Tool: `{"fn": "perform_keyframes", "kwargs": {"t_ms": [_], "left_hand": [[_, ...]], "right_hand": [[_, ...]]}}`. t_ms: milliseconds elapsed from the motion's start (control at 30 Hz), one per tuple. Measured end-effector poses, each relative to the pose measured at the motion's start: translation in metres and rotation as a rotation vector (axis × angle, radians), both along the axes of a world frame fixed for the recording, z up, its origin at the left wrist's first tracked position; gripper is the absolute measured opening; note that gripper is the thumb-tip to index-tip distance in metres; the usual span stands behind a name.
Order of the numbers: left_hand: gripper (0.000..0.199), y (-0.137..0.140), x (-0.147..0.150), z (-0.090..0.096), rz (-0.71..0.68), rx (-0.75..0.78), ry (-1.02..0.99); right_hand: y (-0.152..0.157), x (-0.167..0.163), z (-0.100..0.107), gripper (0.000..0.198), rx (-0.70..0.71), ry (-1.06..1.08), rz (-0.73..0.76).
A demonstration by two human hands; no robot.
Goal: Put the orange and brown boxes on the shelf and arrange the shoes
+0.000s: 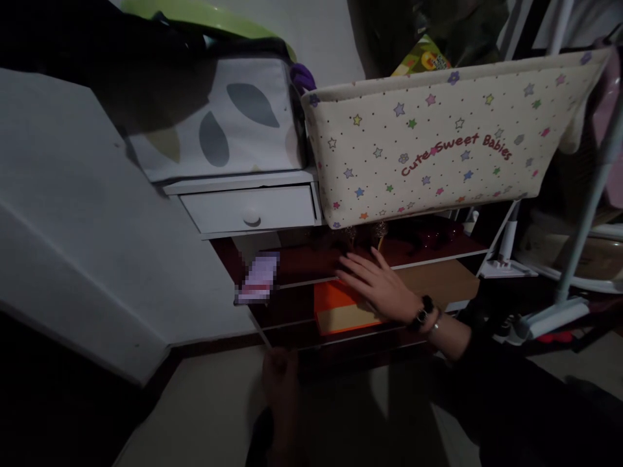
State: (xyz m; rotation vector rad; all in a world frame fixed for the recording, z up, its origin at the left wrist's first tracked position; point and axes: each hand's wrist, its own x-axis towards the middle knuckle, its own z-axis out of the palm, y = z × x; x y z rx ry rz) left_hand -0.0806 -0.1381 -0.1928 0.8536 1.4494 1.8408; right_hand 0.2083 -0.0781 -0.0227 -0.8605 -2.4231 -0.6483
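Dark-red shelf (pixel 302 263), pale floor (pixel 195 402), dim room; right hand (pixel 382 285) by orange box (pixel 335 297), grip apart; left hand (pixel 281 379), cannot tell.

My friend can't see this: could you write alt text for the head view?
A person's open right hand is by an orange box on dim shelves; the left hand is lower, in shadow. Above, a star-patterned bin reads "Cute Sweet Babies."

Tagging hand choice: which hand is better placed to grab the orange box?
Right, probably. The right hand is open, fingers spread over the orange box, though contact is unclear. The left hand sits lower in view, off to the box's left, in shadow; whether it holds anything is hard to tell.
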Motion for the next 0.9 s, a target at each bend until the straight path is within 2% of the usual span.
{"fn": "perform_keyframes", "kwargs": {"t_ms": [67, 167, 233, 300, 367, 467, 600, 700, 767, 833, 900], "left_hand": [[0.045, 0.005, 0.006, -0.006, -0.032, -0.049, -0.108], [0.049, 0.008, 0.026, -0.017, -0.102, -0.125, -0.348], [0.052, 0.008, 0.044, -0.026, -0.245, -0.134, -0.516], [0.048, 0.01, 0.063, -0.033, -0.414, -0.115, -0.636], [0.036, 0.014, 0.077, -0.036, -0.507, -0.107, -0.697], [0.018, 0.025, 0.087, -0.03, -0.53, -0.102, -0.694], [0.012, 0.033, 0.078, -0.012, -0.486, -0.107, -0.65], [0.011, 0.032, 0.062, -0.003, -0.42, -0.117, -0.625], [0.01, 0.029, 0.052, 0.001, -0.373, -0.117, -0.614], [0.009, 0.026, 0.044, 0.004, -0.328, -0.108, -0.619], [0.008, 0.025, 0.039, 0.006, -0.292, -0.113, -0.654]], "right_hand": [[-0.029, 0.027, -0.03, 0.077, 0.036, 0.101, -0.045], [-0.056, 0.071, -0.081, 0.093, 0.05, 0.254, -0.238], [-0.059, 0.094, -0.109, 0.099, 0.031, 0.22, -0.359], [-0.052, 0.107, -0.126, 0.09, 0.026, 0.134, -0.441], [-0.041, 0.112, -0.132, 0.077, 0.046, 0.05, -0.481], [-0.029, 0.114, -0.131, 0.072, 0.088, -0.027, -0.48], [-0.048, 0.127, -0.131, 0.076, 0.121, -0.029, -0.431], [-0.091, 0.157, -0.135, 0.079, 0.07, 0.001, -0.365], [-0.13, 0.182, -0.136, 0.081, -0.016, 0.062, -0.335], [-0.174, 0.205, -0.135, 0.074, -0.133, 0.185, -0.327], [-0.225, 0.221, -0.131, 0.072, -0.271, 0.365, -0.395]]}}
